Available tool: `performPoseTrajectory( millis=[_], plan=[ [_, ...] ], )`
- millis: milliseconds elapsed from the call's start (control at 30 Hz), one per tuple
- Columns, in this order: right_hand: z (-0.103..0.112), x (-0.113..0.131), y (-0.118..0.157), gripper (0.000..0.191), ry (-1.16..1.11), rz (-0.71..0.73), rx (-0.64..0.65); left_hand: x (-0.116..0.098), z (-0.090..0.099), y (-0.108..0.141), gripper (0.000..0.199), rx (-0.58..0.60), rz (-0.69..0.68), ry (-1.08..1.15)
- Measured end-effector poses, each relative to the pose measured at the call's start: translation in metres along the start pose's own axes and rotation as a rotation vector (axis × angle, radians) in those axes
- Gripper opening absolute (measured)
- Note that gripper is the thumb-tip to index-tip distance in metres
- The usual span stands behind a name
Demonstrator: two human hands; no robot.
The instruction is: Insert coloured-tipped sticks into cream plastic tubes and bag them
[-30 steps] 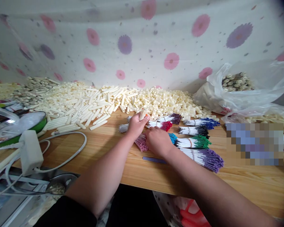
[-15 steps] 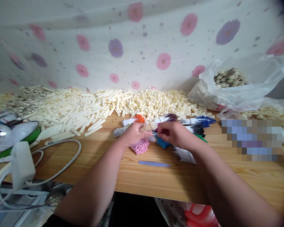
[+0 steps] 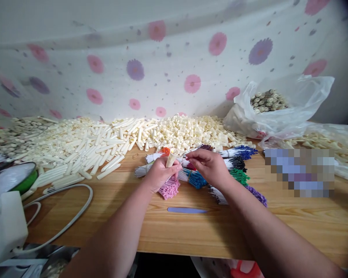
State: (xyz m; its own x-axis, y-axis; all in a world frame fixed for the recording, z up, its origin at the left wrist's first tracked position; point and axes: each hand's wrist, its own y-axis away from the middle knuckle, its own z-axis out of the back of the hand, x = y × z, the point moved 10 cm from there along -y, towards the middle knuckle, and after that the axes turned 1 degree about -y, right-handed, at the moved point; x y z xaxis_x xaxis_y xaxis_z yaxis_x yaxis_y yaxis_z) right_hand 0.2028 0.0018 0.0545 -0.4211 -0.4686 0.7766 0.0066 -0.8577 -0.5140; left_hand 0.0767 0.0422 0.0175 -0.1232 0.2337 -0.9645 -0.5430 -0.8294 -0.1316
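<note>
- I'm gripping a cream tube (image 3: pixel 172 157) in my left hand (image 3: pixel 162 172), frame centre.
- Right hand (image 3: pixel 211 166) hovering beside it; can't tell if pinching.
- Pink bundle (image 3: pixel 169 190) lying below.

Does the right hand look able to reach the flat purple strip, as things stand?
Probably yes: the purple strip lies uncovered on the table, near the right hand and apart from the bundles, though the fingers may hold something.

Flowered sheet (image 3: pixel 174 58), white box (image 3: pixel 10 227), cable (image 3: pixel 91 195)
</note>
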Motion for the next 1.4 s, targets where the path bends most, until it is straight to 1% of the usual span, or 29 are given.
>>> performPoseTrajectory(
  millis=[100, 233, 333, 467, 533, 700, 800, 867, 933, 1000, 1033, 1067, 1100, 1133, 1167, 1233, 1300, 1333, 1400],
  plan=[
    [-0.006, -0.003, 0.001, 0.015, -0.088, -0.035, 0.013, -0.002, -0.002, 0.0, 0.021, 0.011, -0.018, 0.002],
    [-0.012, -0.01, 0.002, 0.015, -0.297, -0.115, 0.037, -0.006, -0.003, 0.0, 0.024, 0.027, -0.063, -0.016],
    [-0.013, -0.008, 0.002, 0.017, -0.388, -0.118, 0.04, -0.004, -0.003, 0.001, 0.025, 0.034, -0.068, 0.004],
    [-0.01, 0.005, 0.002, 0.01, -0.349, -0.043, 0.053, 0.004, -0.011, 0.002, 0.027, 0.12, -0.008, 0.103],
    [-0.011, 0.01, 0.003, 0.009, -0.307, -0.027, 0.067, 0.006, -0.014, 0.003, 0.026, 0.141, 0.002, 0.149],
    [-0.013, 0.014, 0.004, 0.008, -0.283, -0.037, 0.081, 0.008, -0.016, 0.004, 0.026, 0.151, 0.008, 0.206],
    [-0.007, 0.022, 0.005, 0.007, -0.182, -0.001, 0.065, 0.003, -0.013, 0.002, 0.026, 0.12, -0.044, 0.155],
    [0.009, 0.038, 0.007, 0.006, -0.041, 0.095, -0.015, -0.007, -0.004, 0.0, 0.024, 0.044, -0.133, 0.054],
    [0.034, 0.062, 0.015, 0.003, 0.038, 0.231, -0.182, -0.02, 0.007, 0.0, 0.02, -0.056, -0.245, -0.081],
    [0.064, 0.085, 0.031, 0.009, 0.0, 0.358, -0.388, -0.032, 0.013, 0.002, 0.016, -0.115, -0.339, -0.19],
    [0.075, 0.093, 0.039, 0.012, -0.033, 0.403, -0.468, -0.035, 0.013, 0.004, 0.016, -0.121, -0.365, -0.231],
    [0.083, 0.101, 0.047, 0.014, -0.055, 0.442, -0.516, -0.037, 0.013, 0.004, 0.016, -0.118, -0.378, -0.263],
    [0.086, 0.109, 0.052, 0.017, -0.058, 0.479, -0.53, -0.038, 0.011, 0.005, 0.016, -0.111, -0.383, -0.292],
    [0.086, 0.116, 0.055, 0.018, -0.046, 0.511, -0.514, -0.038, 0.009, 0.005, 0.015, -0.102, -0.384, -0.319],
    [0.082, 0.122, 0.056, 0.02, -0.027, 0.531, -0.467, -0.038, 0.007, 0.006, 0.014, -0.095, -0.386, -0.343],
    [0.069, 0.13, 0.052, 0.022, 0.011, 0.547, -0.329, -0.038, 0.004, 0.007, 0.012, -0.085, -0.397, -0.378],
    [0.058, 0.135, 0.049, 0.022, 0.055, 0.556, -0.234, -0.036, 0.003, 0.007, 0.012, -0.076, -0.393, -0.396],
    [0.053, 0.137, 0.048, 0.021, 0.08, 0.563, -0.21, -0.035, 0.003, 0.007, 0.013, -0.072, -0.389, -0.399],
    [0.047, 0.14, 0.047, 0.021, 0.125, 0.595, -0.203, -0.033, 0.002, 0.007, 0.015, -0.051, -0.381, -0.393]
  ],
)
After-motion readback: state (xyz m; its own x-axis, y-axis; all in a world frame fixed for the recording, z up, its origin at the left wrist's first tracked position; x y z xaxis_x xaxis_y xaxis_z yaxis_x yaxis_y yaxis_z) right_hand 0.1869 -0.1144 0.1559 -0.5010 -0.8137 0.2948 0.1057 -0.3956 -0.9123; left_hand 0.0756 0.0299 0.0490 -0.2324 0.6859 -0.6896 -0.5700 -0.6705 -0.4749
